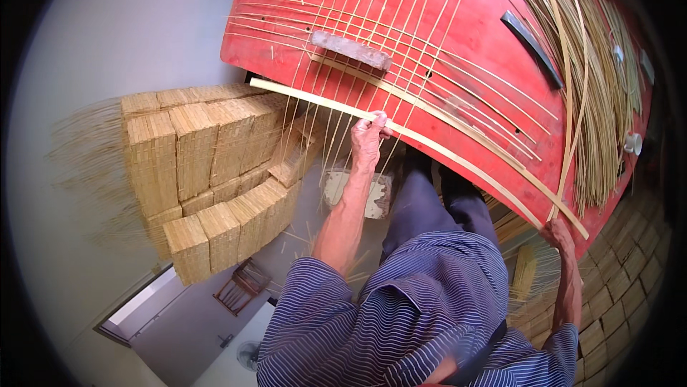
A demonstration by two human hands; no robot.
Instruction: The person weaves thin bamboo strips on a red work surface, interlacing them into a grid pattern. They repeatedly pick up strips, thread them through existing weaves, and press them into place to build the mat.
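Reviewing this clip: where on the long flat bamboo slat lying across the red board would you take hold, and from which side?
Take the bamboo slat near its two ends, from the board's near edge, as the left hand and right hand do. It is long, thin and bowed over the woven strips, so a single middle grip would likely let it flex.

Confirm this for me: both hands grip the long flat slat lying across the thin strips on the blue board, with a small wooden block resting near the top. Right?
Not quite: the board is red, not blue. The head view shows the left hand and right hand on the long flat slat across the thin strips, with the wooden block near the top.
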